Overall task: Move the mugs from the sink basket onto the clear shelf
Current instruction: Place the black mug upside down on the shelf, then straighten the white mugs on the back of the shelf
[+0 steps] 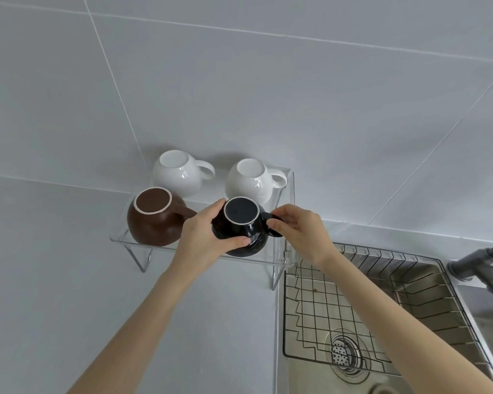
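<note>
Grey tiled wall (268, 95) and pale worktop (54, 280) frame the clear shelf (120, 237), which stands just left of the sink basket (339, 302). I see 4 upside-down mugs on or at the shelf: 2 white mugs (177, 173) at its back, a brown mug (154, 217) at its front left. My left hand (202, 237) wraps the black mug (239, 226) at the shelf's front right, grip clamped on its body; my right hand (299, 231) pinches its handle. I cannot tell whether it touches the shelf.
</note>
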`<state>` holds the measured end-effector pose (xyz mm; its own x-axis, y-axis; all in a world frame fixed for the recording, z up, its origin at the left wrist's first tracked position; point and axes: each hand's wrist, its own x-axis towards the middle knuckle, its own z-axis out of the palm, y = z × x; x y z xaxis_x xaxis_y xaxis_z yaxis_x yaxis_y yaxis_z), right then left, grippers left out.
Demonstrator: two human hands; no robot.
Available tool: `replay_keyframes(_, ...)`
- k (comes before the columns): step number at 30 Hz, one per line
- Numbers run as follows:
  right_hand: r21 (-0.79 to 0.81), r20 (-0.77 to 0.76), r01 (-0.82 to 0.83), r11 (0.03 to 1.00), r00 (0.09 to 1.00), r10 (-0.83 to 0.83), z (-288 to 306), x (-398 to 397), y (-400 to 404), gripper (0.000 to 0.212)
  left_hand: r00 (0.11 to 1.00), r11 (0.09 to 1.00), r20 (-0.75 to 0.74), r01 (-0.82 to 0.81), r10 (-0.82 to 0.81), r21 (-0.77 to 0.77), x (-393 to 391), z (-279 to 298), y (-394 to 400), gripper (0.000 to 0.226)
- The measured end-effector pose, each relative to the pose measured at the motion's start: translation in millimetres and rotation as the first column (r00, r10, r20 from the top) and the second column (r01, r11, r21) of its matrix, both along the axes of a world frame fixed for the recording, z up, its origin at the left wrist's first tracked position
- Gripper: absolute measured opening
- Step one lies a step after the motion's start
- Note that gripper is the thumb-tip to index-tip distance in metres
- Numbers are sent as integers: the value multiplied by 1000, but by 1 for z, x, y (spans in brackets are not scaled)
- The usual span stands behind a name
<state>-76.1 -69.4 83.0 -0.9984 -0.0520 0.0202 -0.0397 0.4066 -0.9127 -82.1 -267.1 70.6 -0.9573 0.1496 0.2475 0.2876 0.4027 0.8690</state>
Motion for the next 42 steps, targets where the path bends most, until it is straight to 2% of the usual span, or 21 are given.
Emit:
replay_keyframes(3,-3,-18,5,1000,1000,-5,-1,1,1,4,999,999,17,28,-27,-29,1,8,0,54)
replay_keyframes(12,-10,-42,5,1000,999,-5,-2,4,2,4,997,998,37,62,-61,-25,0,8,0,55)
replay_keyframes(16,-28,-42,-3,1000,999,2,0,7,3,17,997,997,44,61,-59,-46,1,8,0,56)
replay_keyframes(20,-20,-50,-2,1000,999,1,0,10,3,21,996,996,58,64,-61,-59,3,8,0,55)
replay_keyframes(29,9,-44,7,1000,999,-7,0,9,3,5,995,997,74,66,-62,-43,5,9,0,57)
replay_keyframes(33,39,-4,-13,999,1000,13,4,6,6,7,990,993,109,92,-84,-74,1,13,-4,62)
replay_keyframes(35,42,-16,17,999,1000,-16,10,0,10,18,985,993,145,105,-96,-56,-7,17,-8,65)
replay_keyframes(37,42,-69,83,996,994,-80,16,-9,16,23,981,996,183,69,-58,-52,-18,23,-11,85)
replay_keyframes(42,78,-152,182,980,974,-168,22,-46,26,21,977,998,203,67,-67,9,-56,38,-7,66)
